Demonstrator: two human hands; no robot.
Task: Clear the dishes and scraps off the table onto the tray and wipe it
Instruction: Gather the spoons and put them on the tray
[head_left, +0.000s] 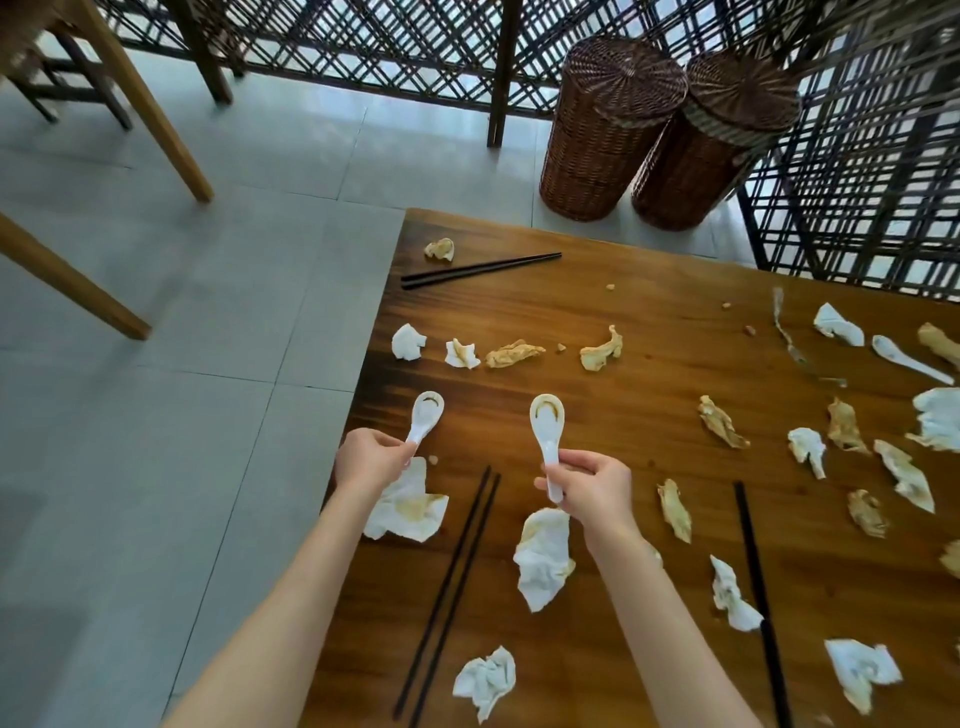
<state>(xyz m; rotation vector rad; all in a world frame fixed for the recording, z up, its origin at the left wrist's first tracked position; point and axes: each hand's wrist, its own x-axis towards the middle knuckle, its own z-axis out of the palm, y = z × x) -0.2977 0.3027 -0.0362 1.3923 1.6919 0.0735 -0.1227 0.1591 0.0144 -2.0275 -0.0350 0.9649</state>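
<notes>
My left hand (366, 457) pinches the handle of a white ceramic spoon (427, 415) with a brown stain in its bowl, held above the wooden table (649, 312) near its left edge. My right hand (592, 486) grips a second stained white spoon (546, 415) by its handle, bowl pointing away. A third white spoon (906, 358) lies on the table at the right. Several crumpled, stained napkins, such as the large napkin (543, 556) under my right wrist, are scattered over the table. Black chopsticks (452, 587) lie between my arms; another pair of chopsticks (480, 270) lies at the far corner.
Two tall brown wicker baskets (608, 130) stand on the tiled floor beyond the table, against a dark lattice screen (857, 182). Wooden chair legs (156, 114) stand at the upper left. Small food crumbs (610, 286) dot the tabletop. No tray is in view.
</notes>
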